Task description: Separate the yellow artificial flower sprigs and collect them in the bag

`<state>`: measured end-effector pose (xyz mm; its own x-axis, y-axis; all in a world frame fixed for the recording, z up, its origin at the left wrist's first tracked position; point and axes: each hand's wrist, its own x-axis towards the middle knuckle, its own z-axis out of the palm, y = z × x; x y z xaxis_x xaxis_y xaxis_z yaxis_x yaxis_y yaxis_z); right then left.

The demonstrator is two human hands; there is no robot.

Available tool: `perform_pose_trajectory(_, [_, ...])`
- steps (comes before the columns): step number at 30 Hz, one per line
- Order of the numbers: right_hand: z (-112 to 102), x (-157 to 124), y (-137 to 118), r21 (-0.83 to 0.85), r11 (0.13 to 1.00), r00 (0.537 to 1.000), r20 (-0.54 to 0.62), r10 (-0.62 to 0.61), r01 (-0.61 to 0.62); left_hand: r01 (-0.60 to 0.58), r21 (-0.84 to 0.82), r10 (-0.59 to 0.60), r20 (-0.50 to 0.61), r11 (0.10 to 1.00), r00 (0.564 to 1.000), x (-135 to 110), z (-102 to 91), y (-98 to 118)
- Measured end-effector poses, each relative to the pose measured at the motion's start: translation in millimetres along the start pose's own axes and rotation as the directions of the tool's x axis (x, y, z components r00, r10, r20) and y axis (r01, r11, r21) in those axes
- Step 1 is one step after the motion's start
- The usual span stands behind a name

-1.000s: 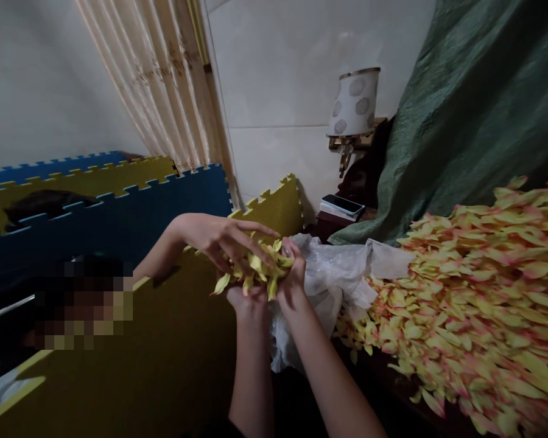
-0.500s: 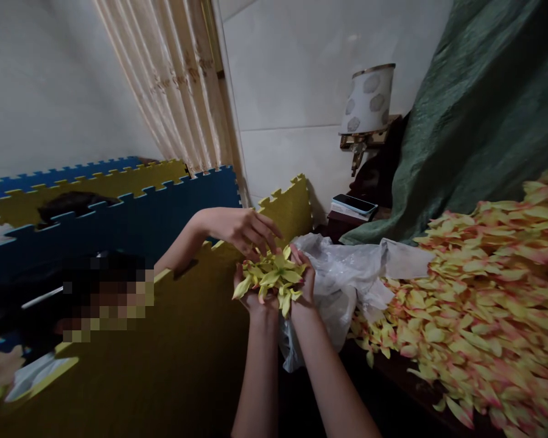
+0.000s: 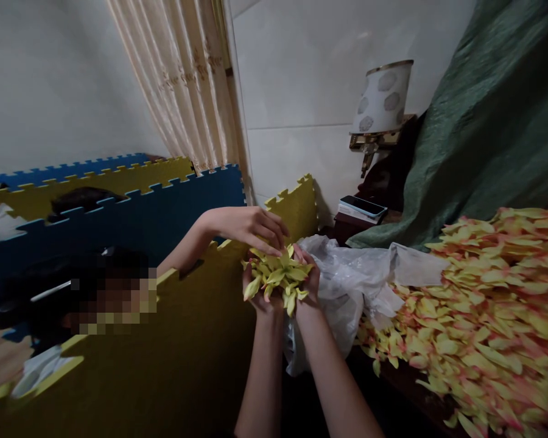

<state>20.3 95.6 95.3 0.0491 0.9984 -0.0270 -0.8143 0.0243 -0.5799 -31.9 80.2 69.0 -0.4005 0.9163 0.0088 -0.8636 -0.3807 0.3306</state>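
Observation:
My left hand [image 3: 259,298] and my right hand [image 3: 309,281] are cupped together, palms up, holding a heap of yellow-green petals [image 3: 277,275] between them. Another person's hand [image 3: 251,226] reaches over from the left, across a foam-mat wall, with its fingertips touching the top of the heap. Just behind my hands lies a crumpled clear plastic bag [image 3: 351,286].
A large pile of yellow and pink petals [image 3: 479,316] covers the surface on the right. Yellow and blue foam mats [image 3: 164,340] stand upright on the left, a person behind them. A lamp [image 3: 383,103], a phone [image 3: 362,205], a green cloth [image 3: 488,121] and a curtain [image 3: 187,79] lie behind.
The other person's hand has lifted off the heap and drawn back slightly, its fingers now only at the top. My cupped hands keep hold of the petals; the view has shifted left.

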Motion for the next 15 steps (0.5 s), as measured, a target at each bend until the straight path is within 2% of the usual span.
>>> perform_pose_trajectory(3, [3,0,-4,0.011,1.000,1.000,0.015,0.015,-0.016,0.015,-0.051,-0.018,-0.059,0.999,0.998,1,6.3,0])
perform_pose_trajectory(5, [4,2,-4,0.019,1.000,1.000,0.016,0.015,-0.015,-0.015,-0.081,0.008,-0.083,0.997,0.996,2,8.3,-1])
perform_pose_trajectory(9, [5,7,-1,0.063,0.998,0.999,0.028,0.021,-0.023,-0.022,-0.031,0.022,-0.013,0.999,1.000,7,4.7,-4])
perform_pose_trajectory(15, [-4,12,8,0.126,0.990,0.998,0.028,0.056,-0.059,0.053,0.016,-0.055,0.112,0.998,0.992,14,-4.9,-4])
